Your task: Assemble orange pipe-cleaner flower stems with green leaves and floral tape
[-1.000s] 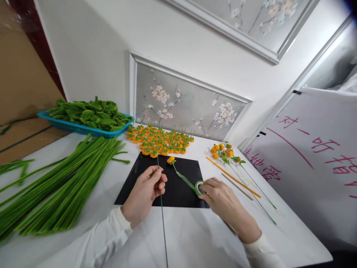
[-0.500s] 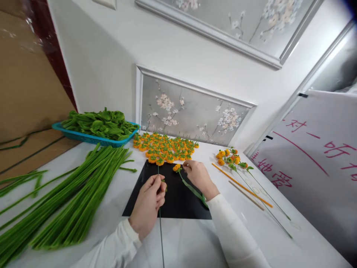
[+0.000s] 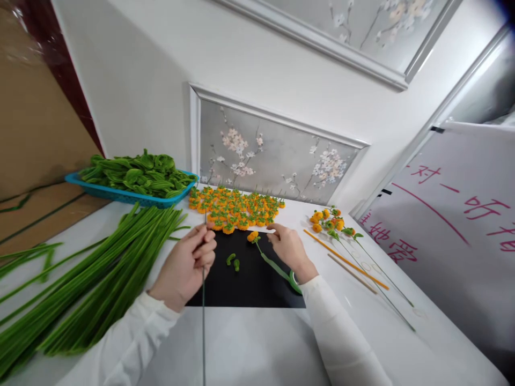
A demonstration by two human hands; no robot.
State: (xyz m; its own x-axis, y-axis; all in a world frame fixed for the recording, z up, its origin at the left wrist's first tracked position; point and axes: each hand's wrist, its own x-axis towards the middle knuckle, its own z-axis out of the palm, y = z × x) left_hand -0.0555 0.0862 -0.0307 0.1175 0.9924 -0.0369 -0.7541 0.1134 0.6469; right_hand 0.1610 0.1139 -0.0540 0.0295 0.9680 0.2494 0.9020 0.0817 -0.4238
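Note:
My left hand, left of the black mat's middle, is closed around a thin dark green stem wire. The wire stands nearly upright, with its tip just above my fingers. My right hand hovers over the mat's right edge, fingers loosely bent and a little apart, with nothing visible in them. Beside its fingertips lies an orange fuzzy flower with green leaves. From near that flower a green tape strip runs to a tape roll by my right wrist. Two small green curled pieces lie on the black mat.
Rows of orange flower heads stand behind the mat. A blue tray of green leaves sits back left, above long green fuzzy stems. On the right lie finished flower sprigs, an orange stick and a brown stick.
My left hand has moved left with the wire, uncovering the small green pieces on the mat. My right hand has drawn slightly away from the orange flower. The view has shifted a little.

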